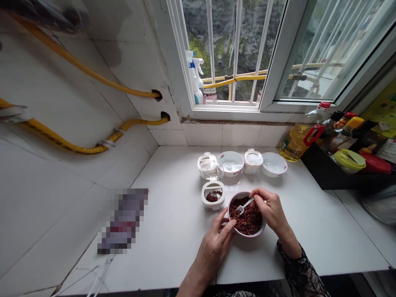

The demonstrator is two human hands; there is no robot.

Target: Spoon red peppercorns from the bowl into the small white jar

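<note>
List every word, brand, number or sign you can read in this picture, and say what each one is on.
No text can be read.
Oil bottle: label too small.
Yellow-capped bottle: label too small and blurred.
Red-capped sauce bottle: label blurred.
Green bag: markings blurred.
Lower yellow hose: dark marks, perhaps print, unreadable.

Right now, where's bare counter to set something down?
Biggest patch: counter between the pixelated item and the front jar and left hand. Another: right of the right hand, up to the black rack. Crowded: back row of jars and bowls, around the filled bowl.
</note>
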